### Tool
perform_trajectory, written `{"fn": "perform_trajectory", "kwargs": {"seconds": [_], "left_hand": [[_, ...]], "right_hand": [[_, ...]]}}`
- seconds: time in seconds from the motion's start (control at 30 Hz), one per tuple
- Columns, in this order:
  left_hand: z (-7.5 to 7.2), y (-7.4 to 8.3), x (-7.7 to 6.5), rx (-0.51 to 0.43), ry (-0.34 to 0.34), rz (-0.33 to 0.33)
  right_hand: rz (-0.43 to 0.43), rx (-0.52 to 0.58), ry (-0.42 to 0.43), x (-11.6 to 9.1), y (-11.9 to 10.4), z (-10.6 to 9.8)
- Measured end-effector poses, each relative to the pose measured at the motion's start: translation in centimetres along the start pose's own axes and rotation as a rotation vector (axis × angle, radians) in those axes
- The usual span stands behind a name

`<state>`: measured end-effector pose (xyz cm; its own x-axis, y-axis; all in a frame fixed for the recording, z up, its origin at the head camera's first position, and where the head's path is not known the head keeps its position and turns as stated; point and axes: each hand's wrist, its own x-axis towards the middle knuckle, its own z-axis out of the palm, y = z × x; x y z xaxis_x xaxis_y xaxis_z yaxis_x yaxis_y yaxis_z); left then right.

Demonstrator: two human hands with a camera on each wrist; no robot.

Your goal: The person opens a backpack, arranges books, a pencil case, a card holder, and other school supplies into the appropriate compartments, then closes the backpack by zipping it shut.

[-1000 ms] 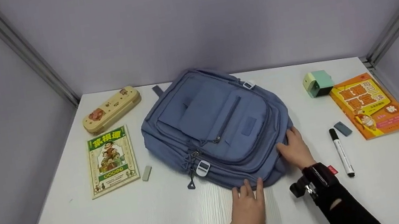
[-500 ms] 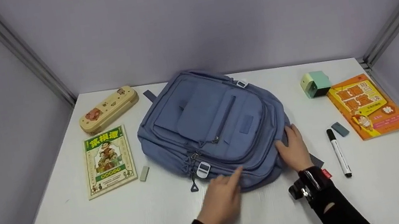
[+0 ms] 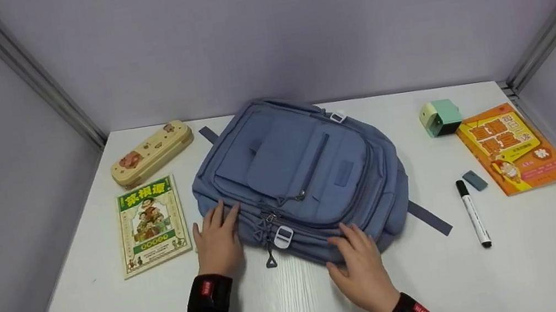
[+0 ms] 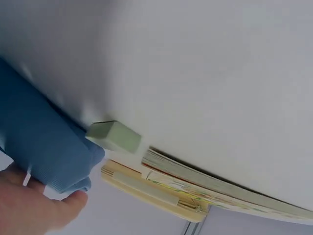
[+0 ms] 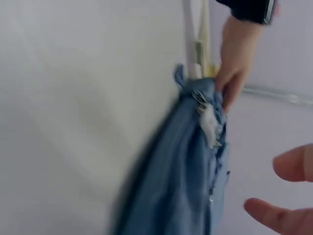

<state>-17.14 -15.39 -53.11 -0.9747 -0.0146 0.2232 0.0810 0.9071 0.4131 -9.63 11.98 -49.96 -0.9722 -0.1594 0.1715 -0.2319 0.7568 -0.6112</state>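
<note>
A blue backpack [image 3: 284, 160] lies front side up on the white table, its lower edge turned toward me. My left hand [image 3: 218, 246] rests its fingertips on the backpack's near left side, beside the dangling zip pull [image 3: 270, 257] and a white buckle [image 3: 283, 237]. Over the near lower edge, my right hand [image 3: 365, 276] has its fingers spread and loosely bent. In the right wrist view its thumb and finger stand apart from each other with no fabric between them. A pale green eraser [image 4: 117, 137] sits close to the left hand, which almost covers it in the head view.
Left of the bag lie a green-and-cream book [image 3: 152, 226] and a yellow pencil case [image 3: 152, 153]. At the right are a green box-shaped object [image 3: 441, 118], an orange book [image 3: 514, 149], a dark eraser [image 3: 475, 180] and a marker [image 3: 473, 214]. A strap [image 3: 430, 217] sticks out.
My left hand has moved from the bag's lower edge to its left side. The right hand has let go of the right side and come to the near edge, uncovering a strap.
</note>
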Motion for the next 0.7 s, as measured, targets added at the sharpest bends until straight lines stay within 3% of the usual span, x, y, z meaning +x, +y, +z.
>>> {"fn": "perform_trajectory", "kwargs": {"seconds": [0.13,0.27,0.7], "left_hand": [[0.2,0.0,-0.3,0.038,0.01,0.011],[0.3,0.7,-1.0,0.056,0.029,0.026],[1.7,4.1,-3.4,0.076,0.012,0.11]], "right_hand": [[-0.01,-0.098,-0.009,-0.4,1.2,0.5],[-0.017,-0.114,-0.001,0.3,2.9,-0.1],[0.098,-0.139,-0.032,5.0,8.4,-3.2]]}}
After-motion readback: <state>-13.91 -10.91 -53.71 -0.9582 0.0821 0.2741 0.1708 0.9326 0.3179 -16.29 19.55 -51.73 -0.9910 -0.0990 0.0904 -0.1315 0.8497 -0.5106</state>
